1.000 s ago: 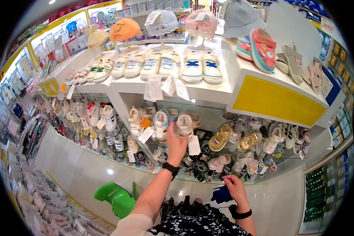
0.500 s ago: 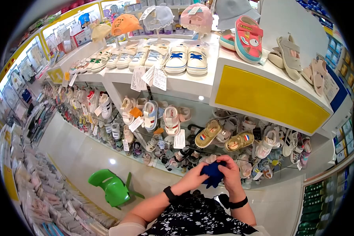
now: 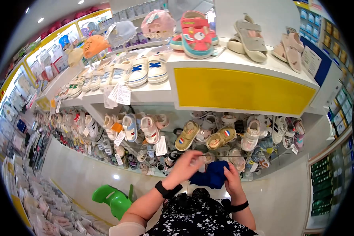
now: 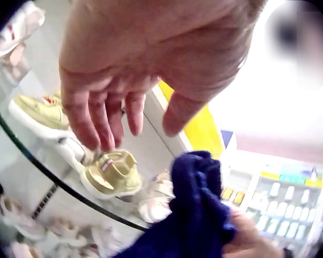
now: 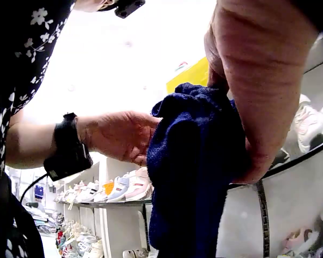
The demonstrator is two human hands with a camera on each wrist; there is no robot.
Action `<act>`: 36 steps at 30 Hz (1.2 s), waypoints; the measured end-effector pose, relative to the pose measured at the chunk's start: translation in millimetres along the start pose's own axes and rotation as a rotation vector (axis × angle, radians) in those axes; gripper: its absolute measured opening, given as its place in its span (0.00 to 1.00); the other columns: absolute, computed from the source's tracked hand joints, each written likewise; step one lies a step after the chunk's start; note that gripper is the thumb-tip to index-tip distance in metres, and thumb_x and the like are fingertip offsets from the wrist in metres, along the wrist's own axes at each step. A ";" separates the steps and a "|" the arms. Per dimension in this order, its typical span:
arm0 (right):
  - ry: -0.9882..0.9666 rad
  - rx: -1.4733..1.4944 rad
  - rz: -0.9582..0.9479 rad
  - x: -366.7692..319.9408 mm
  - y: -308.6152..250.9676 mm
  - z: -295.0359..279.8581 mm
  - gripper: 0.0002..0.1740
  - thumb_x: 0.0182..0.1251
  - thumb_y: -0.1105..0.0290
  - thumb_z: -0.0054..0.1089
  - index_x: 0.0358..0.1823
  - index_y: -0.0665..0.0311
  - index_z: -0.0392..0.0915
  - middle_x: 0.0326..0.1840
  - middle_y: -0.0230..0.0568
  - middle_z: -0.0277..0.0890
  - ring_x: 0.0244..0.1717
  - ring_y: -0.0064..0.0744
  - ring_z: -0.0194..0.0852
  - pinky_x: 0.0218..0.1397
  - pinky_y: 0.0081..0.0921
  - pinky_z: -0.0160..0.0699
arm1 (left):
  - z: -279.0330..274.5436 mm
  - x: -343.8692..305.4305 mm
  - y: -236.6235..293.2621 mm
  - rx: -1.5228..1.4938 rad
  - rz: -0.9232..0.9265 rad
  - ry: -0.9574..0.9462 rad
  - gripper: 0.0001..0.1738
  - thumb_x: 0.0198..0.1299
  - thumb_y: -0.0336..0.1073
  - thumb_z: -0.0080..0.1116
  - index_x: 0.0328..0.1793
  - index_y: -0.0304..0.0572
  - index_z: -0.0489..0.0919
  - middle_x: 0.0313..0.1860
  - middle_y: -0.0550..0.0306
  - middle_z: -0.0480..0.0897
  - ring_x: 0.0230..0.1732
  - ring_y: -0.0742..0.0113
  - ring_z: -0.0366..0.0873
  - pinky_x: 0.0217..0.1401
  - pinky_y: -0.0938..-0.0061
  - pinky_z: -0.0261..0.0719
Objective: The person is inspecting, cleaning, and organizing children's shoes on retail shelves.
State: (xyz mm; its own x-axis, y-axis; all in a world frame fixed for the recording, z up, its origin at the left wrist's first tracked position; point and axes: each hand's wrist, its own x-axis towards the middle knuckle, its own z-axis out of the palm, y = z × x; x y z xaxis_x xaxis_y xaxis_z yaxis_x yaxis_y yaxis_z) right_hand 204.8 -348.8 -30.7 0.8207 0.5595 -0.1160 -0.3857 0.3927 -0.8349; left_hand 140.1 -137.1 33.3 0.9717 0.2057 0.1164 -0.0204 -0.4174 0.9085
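A dark blue cloth (image 3: 214,175) hangs in loose folds from my right hand (image 3: 234,181), whose thumb and fingers pinch its right side. In the right wrist view the cloth (image 5: 188,161) has a fuzzy, towel-like surface. My left hand (image 3: 188,167) is just left of and above the cloth, holding nothing. Its fingers are loosely bent and apart in the left wrist view, with the cloth (image 4: 196,204) below them. Beyond the hands, a pair of tan sandals, the left sandal (image 3: 187,135) and the right sandal (image 3: 221,137), stands on a glass shelf.
A white counter with a yellow panel (image 3: 244,89) juts out above the shelf. Coral shoes (image 3: 196,37) and white shoes with blue laces (image 3: 157,69) stand on top. A green chair (image 3: 114,200) is on the floor at left. Bagged goods (image 3: 55,204) line the lower left.
The left hand came down from the shelf shoes to the cloth, then moved off it. The cloth went from bunched to more spread out. The head view has swung to the right.
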 end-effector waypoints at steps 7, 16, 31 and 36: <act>0.179 0.064 -0.019 -35.8 -1.8 -22.2 0.13 0.73 0.67 0.48 0.53 0.65 0.70 0.48 0.39 0.77 0.48 0.28 0.77 0.54 0.26 0.76 | 23.2 45.8 24.6 0.241 0.300 0.176 0.15 0.58 0.33 0.59 0.49 0.35 0.75 0.43 0.45 0.78 0.46 0.49 0.75 0.50 0.64 0.74; 0.350 0.072 -0.151 -60.9 -23.4 -30.9 0.11 0.70 0.68 0.52 0.49 0.64 0.72 0.46 0.36 0.78 0.44 0.25 0.77 0.48 0.25 0.78 | 63.9 83.3 8.7 -0.717 -0.231 -0.125 0.17 0.65 0.34 0.55 0.55 0.30 0.74 0.50 0.53 0.79 0.52 0.64 0.76 0.57 0.74 0.72; 0.273 0.286 -0.276 -61.3 -18.6 -31.4 0.17 0.72 0.64 0.44 0.56 0.66 0.69 0.53 0.43 0.75 0.55 0.36 0.74 0.62 0.32 0.70 | 40.6 39.8 17.4 -1.030 -0.480 -0.047 0.18 0.65 0.46 0.57 0.48 0.38 0.77 0.41 0.56 0.80 0.36 0.68 0.81 0.37 0.74 0.81; 0.140 0.273 -0.246 -37.5 -23.8 1.9 0.15 0.73 0.68 0.45 0.57 0.65 0.68 0.53 0.42 0.75 0.55 0.34 0.74 0.60 0.33 0.72 | -4.2 0.6 -0.6 -1.632 -0.611 -0.260 0.30 0.67 0.44 0.39 0.67 0.27 0.66 0.59 0.39 0.77 0.51 0.48 0.81 0.51 0.63 0.83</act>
State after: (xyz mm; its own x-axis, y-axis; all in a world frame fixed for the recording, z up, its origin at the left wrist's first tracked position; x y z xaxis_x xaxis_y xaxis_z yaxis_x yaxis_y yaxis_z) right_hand 182.4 -377.8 -5.4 0.9450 0.3266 -0.0182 -0.2526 0.6933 -0.6749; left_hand 139.7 -133.0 34.5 0.9353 -0.2215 -0.2760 0.2924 0.9230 0.2501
